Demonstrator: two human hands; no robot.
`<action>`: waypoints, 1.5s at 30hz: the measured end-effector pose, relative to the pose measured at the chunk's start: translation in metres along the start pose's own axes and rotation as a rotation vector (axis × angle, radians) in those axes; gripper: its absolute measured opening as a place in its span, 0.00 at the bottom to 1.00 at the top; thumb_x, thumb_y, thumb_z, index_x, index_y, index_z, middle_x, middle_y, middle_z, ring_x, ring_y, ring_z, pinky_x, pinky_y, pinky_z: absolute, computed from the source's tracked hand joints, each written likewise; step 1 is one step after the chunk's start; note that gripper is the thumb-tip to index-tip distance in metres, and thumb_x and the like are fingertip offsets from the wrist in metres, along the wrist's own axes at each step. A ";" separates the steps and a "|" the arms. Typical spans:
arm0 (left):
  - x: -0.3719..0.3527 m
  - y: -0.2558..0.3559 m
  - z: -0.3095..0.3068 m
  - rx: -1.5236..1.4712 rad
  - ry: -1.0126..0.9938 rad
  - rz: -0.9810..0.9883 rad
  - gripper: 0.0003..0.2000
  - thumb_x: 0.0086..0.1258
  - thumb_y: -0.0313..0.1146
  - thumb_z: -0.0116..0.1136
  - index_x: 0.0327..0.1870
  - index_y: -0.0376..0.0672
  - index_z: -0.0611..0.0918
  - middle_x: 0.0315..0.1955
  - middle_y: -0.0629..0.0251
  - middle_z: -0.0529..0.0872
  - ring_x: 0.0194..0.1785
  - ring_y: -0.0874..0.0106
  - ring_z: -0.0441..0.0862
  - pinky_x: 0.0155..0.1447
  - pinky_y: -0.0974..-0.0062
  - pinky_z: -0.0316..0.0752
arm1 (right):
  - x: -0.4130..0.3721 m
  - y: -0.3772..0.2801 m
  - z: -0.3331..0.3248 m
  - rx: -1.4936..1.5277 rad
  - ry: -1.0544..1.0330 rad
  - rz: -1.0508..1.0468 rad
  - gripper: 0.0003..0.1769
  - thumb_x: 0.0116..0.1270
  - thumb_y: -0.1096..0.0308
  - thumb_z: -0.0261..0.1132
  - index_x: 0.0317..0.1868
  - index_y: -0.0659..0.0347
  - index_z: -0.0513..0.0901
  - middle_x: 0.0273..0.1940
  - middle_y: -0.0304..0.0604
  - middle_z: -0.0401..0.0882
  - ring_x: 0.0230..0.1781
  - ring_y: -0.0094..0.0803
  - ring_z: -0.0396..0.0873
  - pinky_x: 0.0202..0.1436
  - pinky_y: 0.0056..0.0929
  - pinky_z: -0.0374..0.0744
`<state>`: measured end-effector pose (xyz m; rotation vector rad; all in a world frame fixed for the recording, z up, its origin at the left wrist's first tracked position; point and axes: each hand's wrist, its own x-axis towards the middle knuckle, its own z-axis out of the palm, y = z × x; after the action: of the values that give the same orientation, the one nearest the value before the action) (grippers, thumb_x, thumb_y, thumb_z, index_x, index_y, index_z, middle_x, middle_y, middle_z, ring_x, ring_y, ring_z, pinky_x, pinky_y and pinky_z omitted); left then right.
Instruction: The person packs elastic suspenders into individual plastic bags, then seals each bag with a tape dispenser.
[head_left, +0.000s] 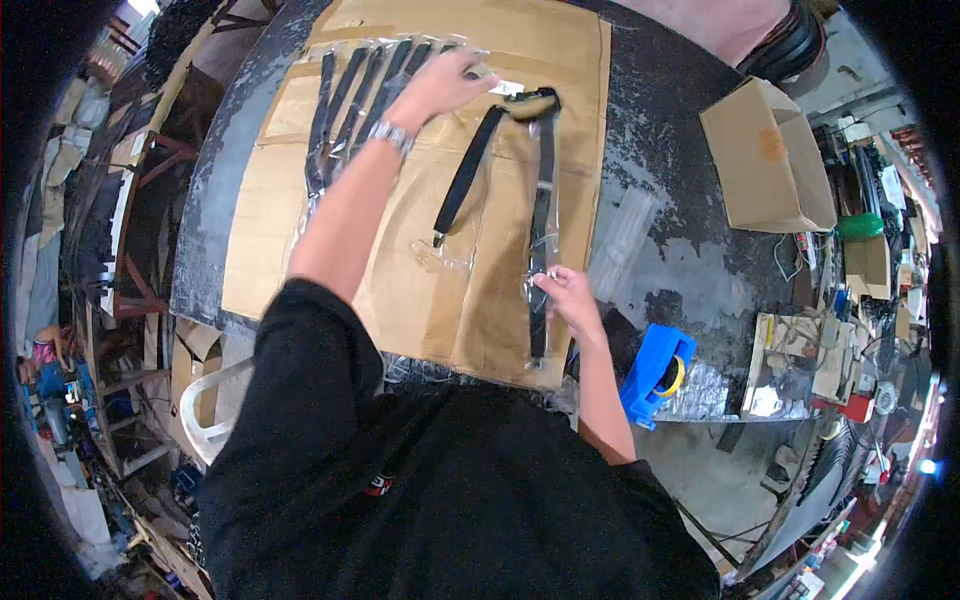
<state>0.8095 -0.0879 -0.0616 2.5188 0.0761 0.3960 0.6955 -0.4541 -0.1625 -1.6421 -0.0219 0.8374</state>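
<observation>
A pair of black suspenders (464, 185) forms an upside-down U on the flat cardboard sheet (400, 300), with a metal clip showing at the lower end of its left strap. Clear plastic wraps its right strap. My right hand (570, 300) pinches that strap in its plastic sleeve (541, 255) low down. At the top, my left hand (450, 82) has its fingers curled beside a white label (506, 88); what they grip is hidden. Under and left of my left forearm lie several more black straps (345, 100) in clear plastic, side by side.
A blue tape dispenser (650, 375) with a yellow-cored roll stands at the table's near right. Clear plastic sleeves (622, 240) lie beside the cardboard sheet. An open cardboard box (750, 160) sits at the right of the dark worn table (665, 130). A white chair (205, 435) is at the left.
</observation>
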 end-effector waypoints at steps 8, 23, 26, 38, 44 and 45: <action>-0.245 0.001 0.026 0.477 0.080 -0.548 0.30 0.62 0.43 0.69 0.63 0.38 0.75 0.52 0.43 0.81 0.59 0.50 0.77 0.62 0.55 0.72 | 0.058 0.044 -0.008 -0.039 0.062 0.068 0.10 0.68 0.64 0.70 0.35 0.63 0.82 0.23 0.36 0.81 0.14 0.20 0.72 0.14 0.23 0.69; -0.292 0.066 0.020 -1.584 0.214 -0.851 0.18 0.74 0.28 0.61 0.61 0.36 0.74 0.50 0.54 0.87 0.50 0.66 0.87 0.48 0.74 0.78 | -0.044 -0.025 0.077 0.242 -0.505 -0.137 0.36 0.73 0.47 0.65 0.71 0.64 0.70 0.63 0.51 0.79 0.63 0.40 0.78 0.61 0.39 0.78; -0.288 0.092 0.035 -1.561 0.382 -0.858 0.15 0.72 0.27 0.62 0.57 0.39 0.76 0.50 0.55 0.88 0.53 0.65 0.87 0.51 0.71 0.79 | -0.075 -0.019 0.095 0.361 -0.574 -0.043 0.26 0.76 0.57 0.63 0.67 0.64 0.72 0.54 0.52 0.83 0.52 0.36 0.83 0.51 0.31 0.82; -0.366 0.101 0.050 -1.655 -0.095 -1.092 0.17 0.82 0.43 0.46 0.54 0.39 0.79 0.56 0.54 0.86 0.58 0.61 0.84 0.58 0.66 0.77 | -0.120 -0.040 0.015 0.024 0.058 -0.197 0.10 0.73 0.74 0.61 0.52 0.68 0.81 0.34 0.41 0.86 0.30 0.22 0.83 0.35 0.21 0.79; -0.402 0.079 0.036 -1.067 -0.569 -1.180 0.24 0.82 0.47 0.47 0.53 0.28 0.81 0.44 0.51 0.90 0.45 0.59 0.89 0.52 0.67 0.83 | -0.124 -0.073 -0.001 -0.199 0.267 -0.434 0.08 0.72 0.73 0.63 0.48 0.67 0.83 0.31 0.41 0.84 0.29 0.22 0.81 0.34 0.24 0.77; -0.386 0.088 0.024 -0.844 -0.467 -0.965 0.22 0.80 0.44 0.51 0.53 0.28 0.81 0.43 0.51 0.90 0.44 0.60 0.89 0.51 0.68 0.83 | -0.131 -0.085 0.000 -0.341 0.209 -0.421 0.07 0.72 0.73 0.63 0.47 0.67 0.83 0.32 0.42 0.85 0.30 0.23 0.82 0.34 0.25 0.77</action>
<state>0.4455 -0.2277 -0.1331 1.4416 0.7283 -0.4674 0.6352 -0.4898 -0.0231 -1.9451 -0.3692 0.3487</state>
